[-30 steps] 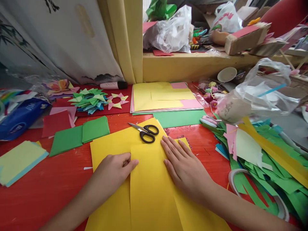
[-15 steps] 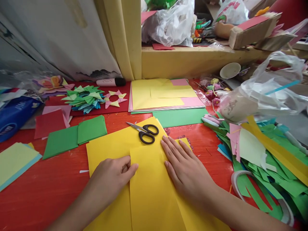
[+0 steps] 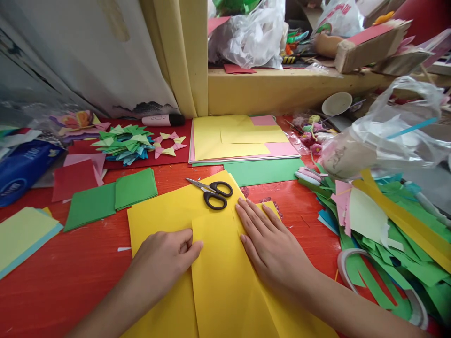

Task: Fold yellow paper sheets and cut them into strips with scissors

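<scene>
Right hand (image 3: 273, 251) flat — yellow paper (image 3: 218, 277)

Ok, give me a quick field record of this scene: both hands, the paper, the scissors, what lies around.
Left hand: fingers curled, thumb tip at the left edge of the top yellow sheet; pinch unclear
Right hand: flat, palm down across that sheet's right edge
Lower yellow sheet: beneath it, on the red table
Scissors: closed, on the lower sheet's far edge, untouched
Left of sheets: green squares
Right of sheets: paper scraps
Behind: stack of yellow and pink sheets
</scene>
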{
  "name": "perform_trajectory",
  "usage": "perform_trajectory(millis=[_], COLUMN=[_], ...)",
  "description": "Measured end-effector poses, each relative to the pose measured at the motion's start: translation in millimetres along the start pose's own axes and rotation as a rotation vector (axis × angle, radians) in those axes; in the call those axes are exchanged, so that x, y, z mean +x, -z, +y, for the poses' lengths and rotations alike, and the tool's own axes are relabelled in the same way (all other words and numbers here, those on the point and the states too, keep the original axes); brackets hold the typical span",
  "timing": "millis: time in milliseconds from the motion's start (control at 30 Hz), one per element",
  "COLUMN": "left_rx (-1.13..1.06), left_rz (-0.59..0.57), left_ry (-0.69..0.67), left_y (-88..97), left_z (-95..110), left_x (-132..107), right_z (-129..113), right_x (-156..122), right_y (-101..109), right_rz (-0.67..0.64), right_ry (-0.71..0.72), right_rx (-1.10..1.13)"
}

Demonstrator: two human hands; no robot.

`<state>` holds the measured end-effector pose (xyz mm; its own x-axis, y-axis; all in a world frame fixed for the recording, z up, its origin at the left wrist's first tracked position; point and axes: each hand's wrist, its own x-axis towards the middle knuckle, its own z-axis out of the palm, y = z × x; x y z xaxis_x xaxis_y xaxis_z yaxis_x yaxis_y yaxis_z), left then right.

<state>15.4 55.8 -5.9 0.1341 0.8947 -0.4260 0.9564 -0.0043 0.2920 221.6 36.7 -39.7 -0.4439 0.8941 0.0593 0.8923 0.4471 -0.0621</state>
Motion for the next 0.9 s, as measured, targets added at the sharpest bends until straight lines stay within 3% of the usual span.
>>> perform_trajectory(millis=[233, 467, 533, 733, 900], left_rx=[-0.032, -0.478, -0.536, -0.446, -0.348], left_rz=[0.017, -0.03, -0.023, -0.156, -0.109], left_ry=[0.022, 0.071, 0.083, 0.164, 0.077], left_y=[-0.7, -5.4, -5.1, -0.9, -1.6], left_z=[-2, -13, -13, -9, -11], left_x=[-3, 0, 0, -7, -9], right_z=[2, 5, 4, 1, 0], right_x=[0, -5, -8, -10, -10], right_y=[-1, 11, 12, 2, 2], right_rz=[-0.006, 0.121, 0.103, -0.006, -0.017], right_ry=[0.013, 0.01, 0.047, 0.075, 0.058], right_rx=[0.032, 0.117, 0.115, 0.034, -0.004])
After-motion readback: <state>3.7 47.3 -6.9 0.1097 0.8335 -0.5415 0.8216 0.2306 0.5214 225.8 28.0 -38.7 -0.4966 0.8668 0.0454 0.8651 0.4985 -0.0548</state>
